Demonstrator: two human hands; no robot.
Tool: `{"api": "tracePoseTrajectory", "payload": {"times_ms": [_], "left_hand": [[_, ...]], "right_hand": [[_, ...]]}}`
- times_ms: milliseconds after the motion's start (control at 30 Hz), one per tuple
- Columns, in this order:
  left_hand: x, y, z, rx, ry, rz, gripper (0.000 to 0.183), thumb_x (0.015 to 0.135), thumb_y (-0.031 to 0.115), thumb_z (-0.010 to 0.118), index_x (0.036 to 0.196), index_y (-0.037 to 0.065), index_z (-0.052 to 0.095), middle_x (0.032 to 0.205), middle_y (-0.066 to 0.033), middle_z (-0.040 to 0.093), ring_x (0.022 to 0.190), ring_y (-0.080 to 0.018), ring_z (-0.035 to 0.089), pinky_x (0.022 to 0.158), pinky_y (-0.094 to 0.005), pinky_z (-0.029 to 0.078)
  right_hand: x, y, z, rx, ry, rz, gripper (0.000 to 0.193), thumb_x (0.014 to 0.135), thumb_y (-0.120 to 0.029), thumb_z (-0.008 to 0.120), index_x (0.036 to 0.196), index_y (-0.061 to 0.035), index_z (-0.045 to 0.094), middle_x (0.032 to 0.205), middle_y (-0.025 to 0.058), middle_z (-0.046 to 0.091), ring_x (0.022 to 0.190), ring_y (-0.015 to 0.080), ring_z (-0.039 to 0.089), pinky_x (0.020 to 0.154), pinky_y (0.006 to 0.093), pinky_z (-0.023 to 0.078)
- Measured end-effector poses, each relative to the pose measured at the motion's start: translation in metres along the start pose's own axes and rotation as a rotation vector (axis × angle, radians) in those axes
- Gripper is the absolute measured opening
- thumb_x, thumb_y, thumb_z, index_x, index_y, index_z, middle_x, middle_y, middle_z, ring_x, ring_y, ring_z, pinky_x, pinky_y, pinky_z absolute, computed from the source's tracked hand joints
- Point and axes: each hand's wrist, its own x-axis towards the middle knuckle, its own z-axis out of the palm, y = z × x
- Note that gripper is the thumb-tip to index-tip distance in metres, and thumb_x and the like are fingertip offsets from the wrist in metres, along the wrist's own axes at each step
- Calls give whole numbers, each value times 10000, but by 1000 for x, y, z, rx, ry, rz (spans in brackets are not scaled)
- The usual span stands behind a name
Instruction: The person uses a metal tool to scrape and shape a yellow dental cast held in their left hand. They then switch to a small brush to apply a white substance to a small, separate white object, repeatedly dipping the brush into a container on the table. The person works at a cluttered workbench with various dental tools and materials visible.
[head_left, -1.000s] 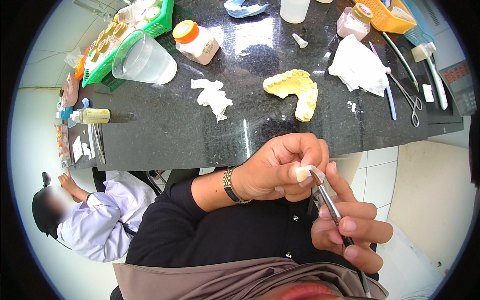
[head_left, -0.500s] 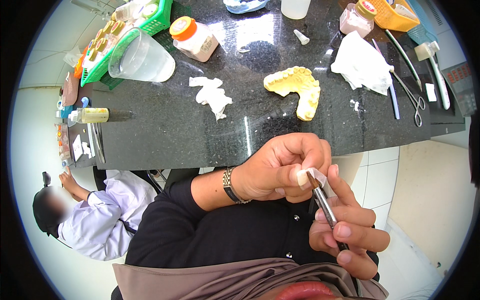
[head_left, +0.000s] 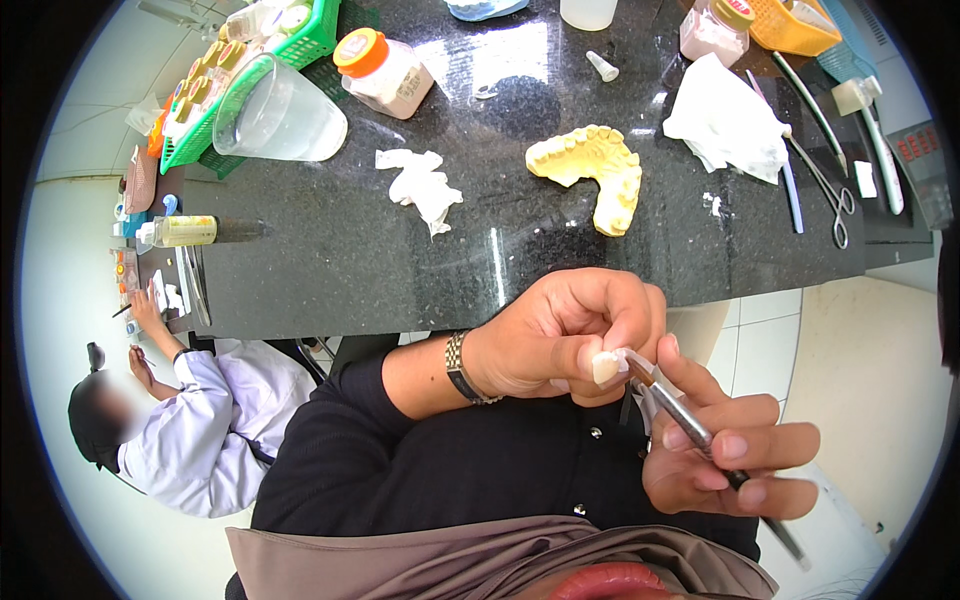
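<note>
My left hand (head_left: 575,325), a metal watch at its wrist, pinches a small cream tooth-shaped crown (head_left: 605,368) between thumb and fingertips. Slanting up from my right hand (head_left: 735,455) is a slim brush (head_left: 685,415) with a metal ferrule and dark handle, gripped among the fingers. Its brown bristle tip lies close beside the crown, against a thin white piece of tissue (head_left: 643,378); whether the bristles touch the crown I cannot tell. Both hands are held in front of my body, just off the table's near edge. On the table beyond them rests a yellow plaster dental cast (head_left: 600,165).
Crumpled tissue (head_left: 420,188) and a white cloth (head_left: 725,120) flank the cast. Scissor-handled forceps (head_left: 825,190) lie at right. A plastic cup (head_left: 280,115), an orange-lidded jar (head_left: 382,75) and a green basket (head_left: 270,65) stand at left. Another person (head_left: 190,430) sits at far left.
My right hand has moved a little right, drawing the brush tip off the crown's face to its side. More of the crown shows now. The person at far left has shifted their hands.
</note>
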Motion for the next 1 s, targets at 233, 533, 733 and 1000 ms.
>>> {"api": "tracePoseTrajectory", "payload": {"times_ms": [233, 533, 733, 1000], "left_hand": [[3, 1, 1, -8, -18, -43, 184, 802, 166, 589, 781, 33, 464, 804, -59, 447, 520, -53, 342, 396, -173, 266], [3, 5, 5, 51, 6, -55, 262, 767, 261, 637, 760, 50, 482, 783, -46, 460, 617, -72, 419, 469, -174, 324], [1, 7, 4, 56, 12, -68, 261, 757, 256, 648, 753, 47, 491, 785, -42, 464, 657, -81, 449, 517, -168, 353], [2, 9, 4, 31, -16, -66, 225, 743, 192, 663, 758, 31, 507, 787, -43, 468, 663, -78, 466, 555, -170, 391]], "right_hand": [[-1, -2, -8, 38, -9, 13, 163, 844, -8, 412, 936, -31, 278, 905, 128, 346, 599, 161, 446, 735, 575, 484], [3, -4, -2, 8, -1, -18, 176, 832, -2, 435, 925, -35, 290, 903, 123, 357, 576, 161, 449, 721, 567, 494], [2, -3, 0, 47, 46, -27, 188, 825, 0, 449, 922, -34, 293, 890, 121, 359, 591, 170, 451, 700, 559, 506], [3, -6, 2, 30, 49, 1, 189, 828, -15, 451, 916, -30, 285, 886, 118, 355, 600, 168, 447, 695, 557, 510]]}}
